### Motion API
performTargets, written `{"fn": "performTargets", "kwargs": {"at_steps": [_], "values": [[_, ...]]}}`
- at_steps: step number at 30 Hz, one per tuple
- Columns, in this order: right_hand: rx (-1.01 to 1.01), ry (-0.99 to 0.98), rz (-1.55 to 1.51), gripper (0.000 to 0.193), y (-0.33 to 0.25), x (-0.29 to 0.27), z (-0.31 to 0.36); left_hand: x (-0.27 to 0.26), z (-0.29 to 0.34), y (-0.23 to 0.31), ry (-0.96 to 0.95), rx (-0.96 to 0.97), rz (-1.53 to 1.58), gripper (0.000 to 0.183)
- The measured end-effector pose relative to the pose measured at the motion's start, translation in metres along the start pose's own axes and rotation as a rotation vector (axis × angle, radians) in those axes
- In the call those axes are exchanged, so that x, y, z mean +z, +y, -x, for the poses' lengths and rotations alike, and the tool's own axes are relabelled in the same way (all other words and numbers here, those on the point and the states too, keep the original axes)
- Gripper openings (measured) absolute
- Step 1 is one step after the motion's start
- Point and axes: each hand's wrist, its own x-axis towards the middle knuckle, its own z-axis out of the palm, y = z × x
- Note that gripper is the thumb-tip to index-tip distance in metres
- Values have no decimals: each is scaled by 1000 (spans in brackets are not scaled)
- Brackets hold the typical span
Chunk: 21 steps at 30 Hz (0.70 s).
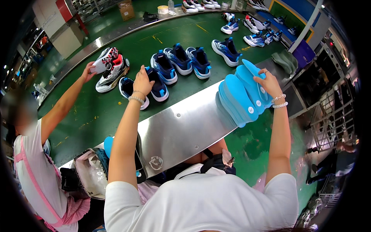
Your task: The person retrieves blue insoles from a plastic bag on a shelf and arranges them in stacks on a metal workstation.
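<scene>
My right hand (269, 82) pinches the top light-blue insole (251, 68), which tilts up off a stack. A second stack of light-blue insoles (236, 98) lies just left of it on the metal ledge. My left hand (143, 82) is closed at the collar of a navy sneaker (159, 88); its fingertips partly hide behind the hand. Another navy sneaker (125, 86) sits left of that wrist, partly covered by my forearm. Beyond, several more navy-and-white sneakers (178, 60) stand in a row on the green belt.
At the left, a co-worker's hand (91, 71) touches a white shoe (104, 62) beside a white-and-black one. The bare metal ledge (181, 120) runs in front of me. A worn bin (91, 170) stands by my left arm. Grey insole-like pieces (285, 62) lie at right.
</scene>
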Motion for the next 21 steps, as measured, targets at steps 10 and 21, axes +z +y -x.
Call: {"fn": "performTargets", "kwargs": {"at_steps": [10, 21], "values": [[-108, -38, -71, 46, -69, 4, 17, 9, 1, -27, -203, -218, 235, 22], [-87, -1025, -574, 15, -230, 160, -57, -5, 1, -21, -274, -204, 315, 25]]}}
